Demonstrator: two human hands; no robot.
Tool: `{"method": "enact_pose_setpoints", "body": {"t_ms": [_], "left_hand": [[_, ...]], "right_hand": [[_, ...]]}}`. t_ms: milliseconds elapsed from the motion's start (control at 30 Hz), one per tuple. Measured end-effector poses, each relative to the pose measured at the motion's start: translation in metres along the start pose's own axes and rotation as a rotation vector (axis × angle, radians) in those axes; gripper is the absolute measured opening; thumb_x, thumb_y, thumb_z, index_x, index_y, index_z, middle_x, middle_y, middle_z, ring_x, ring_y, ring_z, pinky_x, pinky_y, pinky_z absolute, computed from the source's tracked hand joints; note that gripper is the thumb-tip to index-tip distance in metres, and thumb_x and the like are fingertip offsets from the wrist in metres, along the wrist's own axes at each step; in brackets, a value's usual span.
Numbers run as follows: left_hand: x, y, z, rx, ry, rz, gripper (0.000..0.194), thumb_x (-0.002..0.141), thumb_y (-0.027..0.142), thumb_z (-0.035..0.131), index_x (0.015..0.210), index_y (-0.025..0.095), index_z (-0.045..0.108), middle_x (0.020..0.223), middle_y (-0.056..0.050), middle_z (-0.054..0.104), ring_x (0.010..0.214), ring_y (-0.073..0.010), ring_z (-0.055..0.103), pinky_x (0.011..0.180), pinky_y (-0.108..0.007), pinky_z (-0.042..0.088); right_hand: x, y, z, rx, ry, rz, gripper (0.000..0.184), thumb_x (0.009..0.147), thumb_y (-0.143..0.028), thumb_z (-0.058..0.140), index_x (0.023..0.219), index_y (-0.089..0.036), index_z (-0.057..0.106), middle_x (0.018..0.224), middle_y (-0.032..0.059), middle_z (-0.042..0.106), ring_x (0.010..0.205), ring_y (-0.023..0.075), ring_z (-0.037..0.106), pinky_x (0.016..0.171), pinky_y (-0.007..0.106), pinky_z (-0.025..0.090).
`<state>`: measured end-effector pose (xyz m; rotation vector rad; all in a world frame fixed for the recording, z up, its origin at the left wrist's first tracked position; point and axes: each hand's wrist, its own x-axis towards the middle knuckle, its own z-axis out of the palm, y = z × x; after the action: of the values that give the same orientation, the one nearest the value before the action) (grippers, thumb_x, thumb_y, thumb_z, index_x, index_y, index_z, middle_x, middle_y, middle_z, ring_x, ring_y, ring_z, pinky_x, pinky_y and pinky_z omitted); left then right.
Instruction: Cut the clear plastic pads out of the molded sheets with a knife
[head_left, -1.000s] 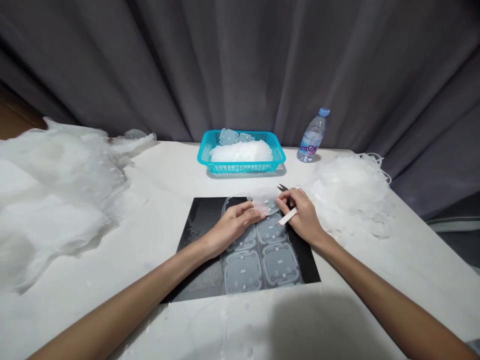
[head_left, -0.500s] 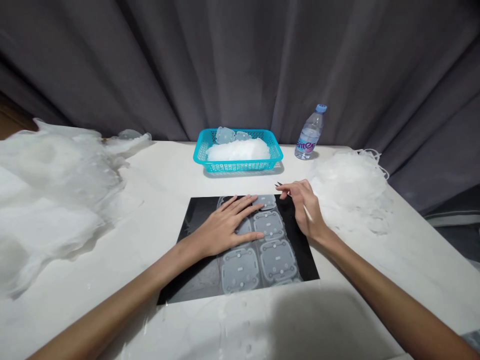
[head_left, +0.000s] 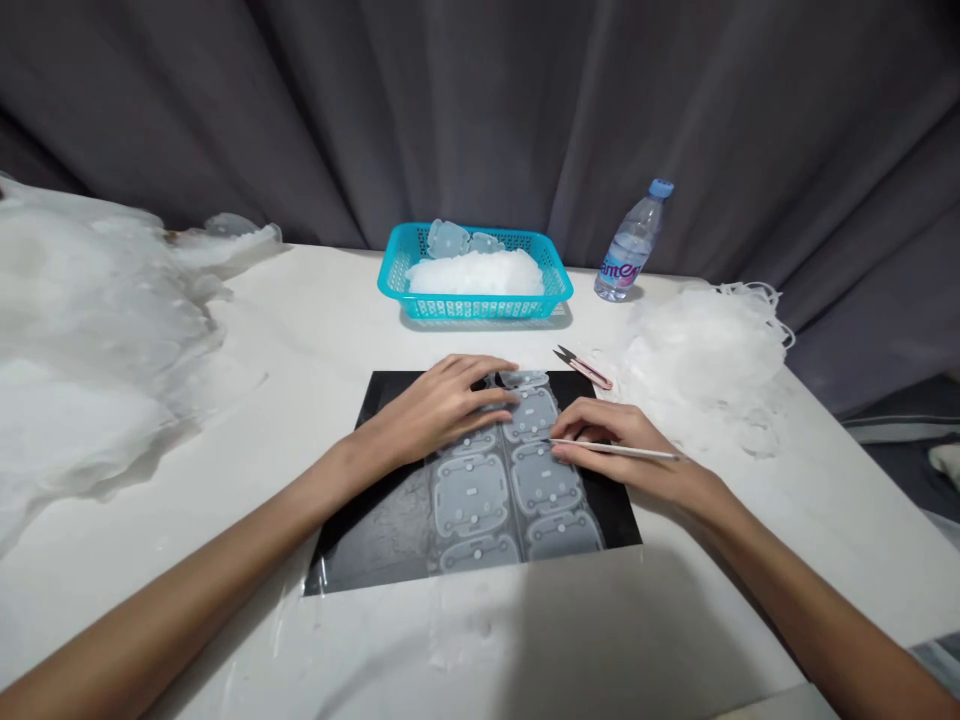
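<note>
A strip of translucent moulded plastic pieces (head_left: 471, 495), joined in two columns, lies on a black mat (head_left: 615, 520). My left hand (head_left: 457, 405) rests over the upper part of the strip, palm down with fingers apart, and covers some pieces. In my right hand (head_left: 615, 435) is a slim white stick-like tool (head_left: 637, 451), pinched between thumb and fingers. Its front end points left at the right column; the exact tip is hard to make out. Thread snips (head_left: 583, 367) with dark blades and a pink handle lie on the table beyond my right hand.
A turquoise basket (head_left: 480, 307) holding white material and clear pieces stands at the back. Right of it is a water bottle (head_left: 630, 245). A large heap of translucent plastic (head_left: 82, 340) fills the left side; a smaller scrap pile (head_left: 705, 350) lies right. A grey curtain (head_left: 465, 110) hangs behind.
My right hand has moved from over the snips down to the strip's right column, uncovering the snips. My left fingers have curled slightly. The strip appears shifted away from me on the mat.
</note>
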<state>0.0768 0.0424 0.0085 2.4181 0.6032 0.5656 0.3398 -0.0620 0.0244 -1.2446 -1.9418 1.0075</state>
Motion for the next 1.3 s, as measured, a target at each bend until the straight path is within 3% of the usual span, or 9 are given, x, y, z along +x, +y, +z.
{"method": "enact_pose_setpoints", "body": {"t_ms": [100,200,300,1067,1300], "left_hand": [[-0.003,0.016,0.012,-0.004,-0.006,0.037,0.036,0.091,0.046,0.073,0.122,0.028,0.076,0.133,-0.011,0.072,0.127,-0.0347,0.063,0.116,-0.049,0.034],[-0.009,0.025,0.025,0.073,0.02,0.01,0.052,0.089,0.055,0.073,0.132,0.025,0.07,0.142,-0.012,0.067,0.13,-0.0348,0.062,0.114,-0.048,0.041],[-0.014,0.027,0.032,0.144,0.006,-0.006,0.056,0.091,0.06,0.068,0.133,0.022,0.068,0.148,-0.011,0.062,0.134,-0.0314,0.061,0.115,-0.046,0.045],[-0.014,0.024,0.034,0.241,-0.002,0.019,0.056,0.093,0.062,0.064,0.128,0.019,0.067,0.151,-0.012,0.059,0.137,-0.0293,0.058,0.118,-0.046,0.045],[-0.015,0.025,0.033,0.233,-0.023,-0.006,0.059,0.092,0.065,0.062,0.132,0.021,0.065,0.155,-0.01,0.056,0.14,-0.0291,0.055,0.12,-0.046,0.043]], "right_hand": [[-0.004,0.0,0.0,-0.024,-0.019,-0.056,0.008,0.099,-0.026,0.065,0.101,-0.022,0.072,0.104,0.0032,0.071,0.094,0.0156,0.068,0.08,0.027,0.053],[-0.005,-0.002,0.002,-0.04,-0.042,-0.11,0.01,0.101,-0.026,0.062,0.103,-0.022,0.07,0.106,0.0043,0.069,0.097,0.0166,0.067,0.086,0.029,0.054],[-0.005,-0.001,0.007,-0.082,-0.026,-0.15,0.009,0.101,-0.027,0.062,0.102,-0.021,0.067,0.105,0.0046,0.068,0.096,0.0171,0.066,0.086,0.03,0.052],[-0.006,-0.001,0.025,-0.264,-0.017,-0.242,0.011,0.107,-0.021,0.048,0.111,-0.021,0.058,0.109,0.0078,0.064,0.103,0.0196,0.064,0.092,0.034,0.051],[-0.01,-0.007,0.009,-0.371,-0.067,-0.242,0.014,0.108,-0.021,0.045,0.111,-0.019,0.059,0.11,0.0107,0.066,0.102,0.0225,0.065,0.091,0.037,0.052]]}}
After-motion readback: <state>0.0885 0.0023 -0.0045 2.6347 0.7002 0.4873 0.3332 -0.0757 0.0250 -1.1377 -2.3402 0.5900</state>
